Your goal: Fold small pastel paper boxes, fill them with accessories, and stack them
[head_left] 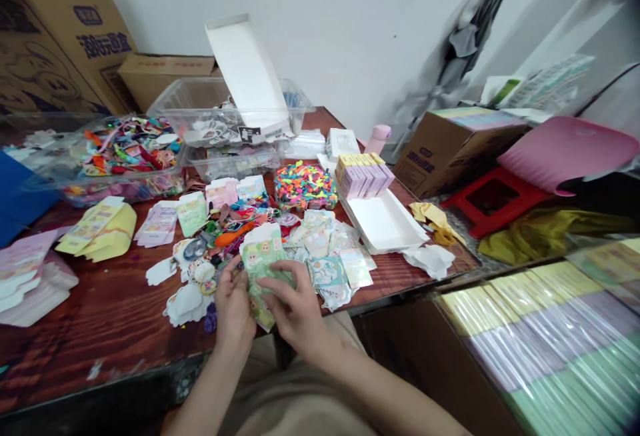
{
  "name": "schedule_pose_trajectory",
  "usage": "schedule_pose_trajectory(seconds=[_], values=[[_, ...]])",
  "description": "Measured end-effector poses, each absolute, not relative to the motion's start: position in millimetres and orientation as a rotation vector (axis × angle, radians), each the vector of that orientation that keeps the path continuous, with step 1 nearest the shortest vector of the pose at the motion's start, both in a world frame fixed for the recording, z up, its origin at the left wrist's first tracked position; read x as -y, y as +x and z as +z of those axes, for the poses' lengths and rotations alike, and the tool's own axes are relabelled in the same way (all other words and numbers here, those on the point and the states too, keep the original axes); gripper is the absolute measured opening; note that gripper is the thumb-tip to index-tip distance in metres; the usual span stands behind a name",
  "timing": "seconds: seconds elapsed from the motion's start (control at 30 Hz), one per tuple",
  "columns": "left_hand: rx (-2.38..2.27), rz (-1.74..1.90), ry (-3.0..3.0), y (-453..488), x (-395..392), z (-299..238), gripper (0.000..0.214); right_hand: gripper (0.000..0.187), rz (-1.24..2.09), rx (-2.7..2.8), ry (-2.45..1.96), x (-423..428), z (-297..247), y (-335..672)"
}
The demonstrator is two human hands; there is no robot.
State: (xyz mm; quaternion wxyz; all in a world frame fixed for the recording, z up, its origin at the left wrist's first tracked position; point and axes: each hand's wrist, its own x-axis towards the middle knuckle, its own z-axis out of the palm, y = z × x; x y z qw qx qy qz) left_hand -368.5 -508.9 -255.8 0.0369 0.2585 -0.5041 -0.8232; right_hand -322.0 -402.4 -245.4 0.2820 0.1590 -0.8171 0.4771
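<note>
Between my hands, at the table's front edge, is a small green printed carton [261, 253] with cartoon figures and white flaps at its top. My left hand [234, 299] grips its left side, fingers curled behind it. Against its right side and front lie the fingers of my right hand [295, 299], with the thumb lower down; part of the carton is hidden there. Just beyond it is a heap of colourful small trinkets [235, 223]. White cut-out pieces [187, 304] lie left of my hands, and clear printed packets [330, 276] lie to the right.
Flat yellow cartons [97, 226] and lilac cartons [157, 223] lie on the left. Clear tubs [170, 106] of trinkets stand behind, near a bright bead-like pile [306, 185]. A white tray [385, 223] carries upright boxes. Wrapped boxes [560, 343] fill the lower right, near a red stool [487, 199].
</note>
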Motion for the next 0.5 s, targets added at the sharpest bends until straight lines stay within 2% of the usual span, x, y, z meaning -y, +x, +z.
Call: schedule_pose_trajectory(seconds=[0.1, 0.3, 0.4, 0.5], values=[[1.628, -2.455, 0.800, -368.2, 515.1, -255.8, 0.058, 0.026, 1.331, 2.094, 0.324, 368.5, -238.3, -334.2], [1.763, -2.452, 0.757, -367.7, 532.8, -261.0, 0.063, 0.013, 0.835, 1.907, -0.146, 207.4, -224.4, -403.7], [1.820, -2.455, 0.738, -368.0, 539.6, -265.0, 0.064, 0.020, 0.656, 1.914, -0.429, 135.9, -235.6, -438.3], [1.881, -2.455, 0.697, -368.5, 543.3, -269.3, 0.067, 0.027, 0.631, 2.041, -0.567, 101.0, -254.3, -458.2]])
